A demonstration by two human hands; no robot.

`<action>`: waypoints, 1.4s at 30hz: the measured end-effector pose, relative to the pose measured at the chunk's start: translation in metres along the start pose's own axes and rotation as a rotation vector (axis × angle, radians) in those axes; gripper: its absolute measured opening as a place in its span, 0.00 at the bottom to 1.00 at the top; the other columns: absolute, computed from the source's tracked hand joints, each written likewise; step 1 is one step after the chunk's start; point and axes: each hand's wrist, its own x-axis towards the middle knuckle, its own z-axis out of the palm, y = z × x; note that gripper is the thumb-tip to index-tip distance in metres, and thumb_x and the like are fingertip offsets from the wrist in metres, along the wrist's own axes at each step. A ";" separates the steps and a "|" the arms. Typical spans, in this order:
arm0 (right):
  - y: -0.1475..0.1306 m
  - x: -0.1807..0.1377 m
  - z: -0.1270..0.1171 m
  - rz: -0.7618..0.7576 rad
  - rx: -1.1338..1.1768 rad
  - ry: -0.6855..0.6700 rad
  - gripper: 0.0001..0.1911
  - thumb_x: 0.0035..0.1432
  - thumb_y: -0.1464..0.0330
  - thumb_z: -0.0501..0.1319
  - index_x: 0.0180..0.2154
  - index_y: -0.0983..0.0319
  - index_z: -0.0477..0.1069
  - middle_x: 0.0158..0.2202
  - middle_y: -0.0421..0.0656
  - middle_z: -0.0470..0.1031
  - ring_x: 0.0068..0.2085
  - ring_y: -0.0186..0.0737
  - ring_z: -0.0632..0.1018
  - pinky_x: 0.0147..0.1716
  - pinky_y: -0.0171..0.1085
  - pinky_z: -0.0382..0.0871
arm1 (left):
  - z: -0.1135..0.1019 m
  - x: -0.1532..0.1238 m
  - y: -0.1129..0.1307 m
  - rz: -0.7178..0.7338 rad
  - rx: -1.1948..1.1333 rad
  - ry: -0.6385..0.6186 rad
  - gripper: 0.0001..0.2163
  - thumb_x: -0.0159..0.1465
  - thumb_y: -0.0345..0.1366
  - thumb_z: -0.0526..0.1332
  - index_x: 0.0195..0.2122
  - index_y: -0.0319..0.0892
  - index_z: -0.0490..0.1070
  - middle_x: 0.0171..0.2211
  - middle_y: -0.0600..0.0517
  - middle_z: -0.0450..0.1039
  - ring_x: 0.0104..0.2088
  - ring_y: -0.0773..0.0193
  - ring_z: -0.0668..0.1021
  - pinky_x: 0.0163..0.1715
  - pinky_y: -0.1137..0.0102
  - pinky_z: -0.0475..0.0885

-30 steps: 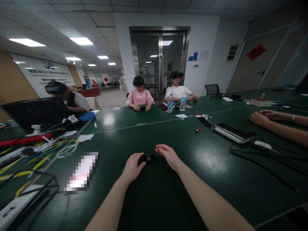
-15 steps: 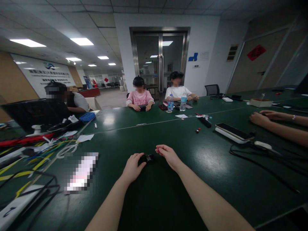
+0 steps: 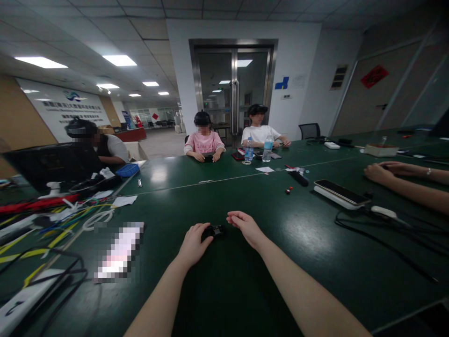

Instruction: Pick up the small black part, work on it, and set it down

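My left hand (image 3: 195, 241) rests on the green table (image 3: 231, 290), its thumb and fingers closed around the left end of a small black device (image 3: 216, 230). Part of that device is hidden under the fingers, and its exact kind is too dark to make out. Just to the right, apart from the device, my right hand (image 3: 244, 225) is held with its fingers curled and pressed together. Whether something tiny sits between those fingertips I cannot see.
Left lie a blurred-out phone-like shape (image 3: 121, 252), tangled cables (image 3: 52, 238) and a blue basket (image 3: 127, 170). Right are a phone on a white box (image 3: 340, 193), a black cable (image 3: 382, 238) and another person's hands (image 3: 386, 171). Two bottles (image 3: 267, 150) stand ahead near seated people.
My hands hold nearly the same place. The black device looks slightly turned beside my left hand. Across the table, the person in white has shifted a hand a little.
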 end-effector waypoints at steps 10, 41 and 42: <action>0.000 0.000 -0.001 0.000 0.006 -0.004 0.14 0.54 0.65 0.54 0.43 0.58 0.69 0.42 0.43 0.73 0.45 0.40 0.73 0.45 0.42 0.64 | -0.001 -0.001 -0.001 0.000 -0.005 -0.002 0.20 0.59 0.42 0.53 0.52 0.46 0.62 0.52 0.50 0.65 0.52 0.58 0.66 0.51 0.63 0.59; 0.001 0.000 0.000 0.014 0.053 0.014 0.13 0.53 0.64 0.56 0.42 0.58 0.70 0.41 0.43 0.73 0.44 0.40 0.73 0.44 0.41 0.64 | -0.002 0.000 0.001 -0.026 0.009 -0.016 0.21 0.58 0.43 0.53 0.53 0.46 0.61 0.52 0.50 0.64 0.52 0.58 0.66 0.51 0.62 0.59; 0.001 0.000 0.000 0.015 0.054 0.015 0.13 0.53 0.64 0.56 0.41 0.58 0.70 0.41 0.43 0.73 0.44 0.40 0.73 0.44 0.41 0.64 | -0.001 0.000 0.000 -0.016 0.007 -0.010 0.21 0.58 0.43 0.53 0.53 0.47 0.61 0.52 0.50 0.64 0.52 0.59 0.66 0.51 0.63 0.60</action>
